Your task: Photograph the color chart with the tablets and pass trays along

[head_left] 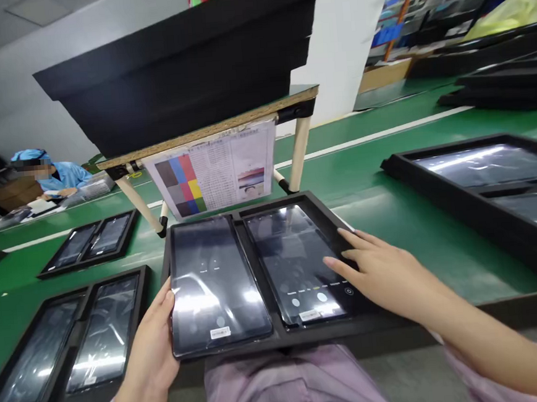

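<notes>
A black tray at the bench's front edge bears two tablets side by side. My left hand grips the left edge of the left tablet, which looks slightly raised out of its slot. In the right slot lies the right tablet, its screen lit with small icons and a pale round button. My right hand is over the tray's right side, fingers spread, the index finger extended above the right tablet's edge; contact cannot be made out. Each tablet has a small white label near its lower edge.
Behind the tray, a wooden stand carries stacked black trays and a printed colour sheet. More tablet trays lie left and right on the green bench. A person in blue sits far left.
</notes>
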{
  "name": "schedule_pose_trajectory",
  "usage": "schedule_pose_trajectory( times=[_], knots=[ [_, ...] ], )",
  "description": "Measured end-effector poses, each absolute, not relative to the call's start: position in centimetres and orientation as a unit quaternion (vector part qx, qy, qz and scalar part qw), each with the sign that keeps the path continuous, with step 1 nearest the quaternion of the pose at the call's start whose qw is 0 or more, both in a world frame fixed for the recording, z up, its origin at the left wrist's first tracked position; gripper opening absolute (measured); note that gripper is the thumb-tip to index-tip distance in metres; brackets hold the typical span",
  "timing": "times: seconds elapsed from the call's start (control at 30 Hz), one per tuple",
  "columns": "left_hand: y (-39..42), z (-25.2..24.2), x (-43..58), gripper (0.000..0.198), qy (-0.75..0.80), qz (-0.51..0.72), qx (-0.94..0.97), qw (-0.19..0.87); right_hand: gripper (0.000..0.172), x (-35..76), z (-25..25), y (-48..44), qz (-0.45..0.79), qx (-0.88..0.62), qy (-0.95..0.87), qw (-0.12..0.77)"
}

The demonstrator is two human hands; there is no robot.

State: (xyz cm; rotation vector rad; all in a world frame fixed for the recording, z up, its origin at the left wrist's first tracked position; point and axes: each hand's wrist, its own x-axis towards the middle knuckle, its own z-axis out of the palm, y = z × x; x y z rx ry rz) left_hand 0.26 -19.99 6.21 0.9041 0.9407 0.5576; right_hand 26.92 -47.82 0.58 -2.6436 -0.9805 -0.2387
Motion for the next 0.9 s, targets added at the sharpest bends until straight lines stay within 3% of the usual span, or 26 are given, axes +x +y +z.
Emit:
schedule_pose_trajectory(
  times=[0.2,0.3,0.4,0.47,0.6,0.9],
  knots=[
    [-17.8,5.5,1.4,0.047,0.407,0.223,0.457,0.759,0.065,26.7,-0.5,-47.0,-0.088,-0.921,-0.282,0.254],
    [-16.6,5.2,1.2,0.043,0.410,0.254,0.498,0.721,0.062,26.4,0.5,-47.1,-0.081,-0.886,-0.261,0.374],
    [-16.6,4.5,0.3,0.054,0.388,0.321,0.567,0.651,0.047,25.6,2.2,-46.9,0.088,-0.786,-0.196,0.580],
    [-17.6,4.0,-0.3,0.060,0.332,0.371,0.635,0.590,0.042,25.1,3.4,-46.5,0.214,-0.701,-0.134,0.667],
    [-20.7,2.9,-0.7,0.055,0.225,0.381,0.742,0.504,0.090,24.3,5.1,-45.0,0.302,-0.690,-0.057,0.655],
    [-24.4,3.2,0.6,0.040,0.113,0.290,0.792,0.525,0.118,22.7,7.5,-44.7,0.228,-0.736,-0.055,0.635]
  ],
)
